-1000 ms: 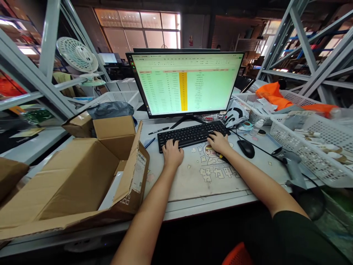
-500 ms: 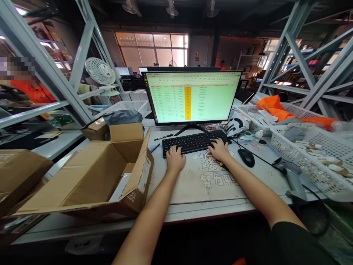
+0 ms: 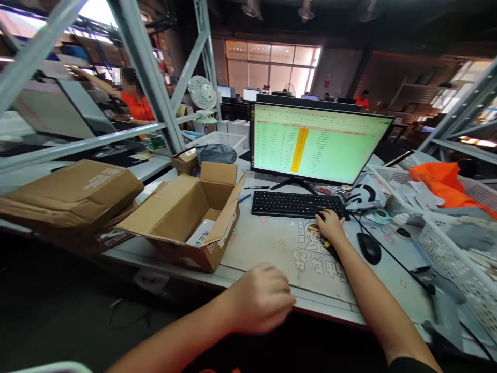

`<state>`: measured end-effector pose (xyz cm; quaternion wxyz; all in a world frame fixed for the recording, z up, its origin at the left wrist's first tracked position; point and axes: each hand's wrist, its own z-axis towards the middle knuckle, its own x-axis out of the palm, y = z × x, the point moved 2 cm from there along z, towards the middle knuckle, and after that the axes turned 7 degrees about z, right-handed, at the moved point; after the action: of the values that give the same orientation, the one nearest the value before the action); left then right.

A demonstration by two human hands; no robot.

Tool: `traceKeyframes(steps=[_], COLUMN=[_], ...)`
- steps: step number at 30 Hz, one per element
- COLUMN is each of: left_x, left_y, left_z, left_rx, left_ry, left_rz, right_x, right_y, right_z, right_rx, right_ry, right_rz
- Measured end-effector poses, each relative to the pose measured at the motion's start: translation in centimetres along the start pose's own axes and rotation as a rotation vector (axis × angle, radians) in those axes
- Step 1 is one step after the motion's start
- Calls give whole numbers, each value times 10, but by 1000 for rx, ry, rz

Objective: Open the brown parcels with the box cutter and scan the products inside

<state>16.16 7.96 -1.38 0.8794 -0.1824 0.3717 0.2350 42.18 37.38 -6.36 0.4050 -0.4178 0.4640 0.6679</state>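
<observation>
My right hand (image 3: 331, 227) rests on the right end of the black keyboard (image 3: 289, 203), fingers apart over the keys and holding nothing. Off the keyboard, my left hand (image 3: 261, 299) hovers by the desk's front edge, its fingers curled in and slightly blurred. I see nothing held in it. Behind the keyboard a monitor (image 3: 318, 145) displays a spreadsheet with one orange column. To the right of my right forearm lies a black mouse (image 3: 368, 248). Left of the keyboard stands an open cardboard box (image 3: 166, 212) with a white printed item (image 3: 201, 233) inside.
A closed carton (image 3: 77, 189) sits at the far left. White plastic baskets (image 3: 454, 254) and a barcode scanner (image 3: 446, 308) are on the right. Pens (image 3: 256, 187) lie near the monitor. Beyond the metal frame (image 3: 145, 67), a person in orange (image 3: 137, 106) extends an arm.
My left hand has come off the keyboard, back toward me, and its fingers have curled. My right hand stays on the keys. The view has turned left.
</observation>
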Motion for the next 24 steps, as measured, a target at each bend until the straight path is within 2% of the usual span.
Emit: traceKeyframes(steps=[1,2,3,5,6,7,8,9,10,11,13,17,19,21,24], left_x=[-31,-63,-94,-147,-166,-178,-183,-181,-176,-168,-150,-121,-110,-102,-91], left_y=[-13,-17,-10,29,56,84,108,125,135,137,122,64,52,59,93], left_z=[-5,-7,-7,-4,-3,-3,-4,-6,-9,-13,-23,-58,-75,-84,-89], left_rx=[8,-24,-106,-430,-610,-779,-906,-957,-992,-1013,-1022,-1016,-1003,-1037,-1209], left_ry=[15,40,69,188,286,433,638,841,989,1098,1185,1093,1008,772,309], left_rz=[38,96,180,386,468,504,457,346,286,250,217,62,65,51,-2], right_x=[0,-1,-2,-3,-3,-4,-4,-5,-5,-5,-5,-2,-1,-1,-4], right_y=[-1,-3,-4,-7,-9,-10,-11,-12,-13,-14,-15,-16,-17,-16,-14], right_z=[0,1,1,2,2,2,2,2,2,1,1,1,2,2,1], right_rx=[-10,-19,-27,-34,-36,-39,-43,-46,-51,-57,-68,-74,-55,-30,-1], right_ry=[-11,-28,-49,-89,-101,-109,-112,-113,-112,-114,-115,-96,-71,-49,-35], right_rz=[17,41,70,123,141,153,161,164,163,161,159,194,208,216,223])
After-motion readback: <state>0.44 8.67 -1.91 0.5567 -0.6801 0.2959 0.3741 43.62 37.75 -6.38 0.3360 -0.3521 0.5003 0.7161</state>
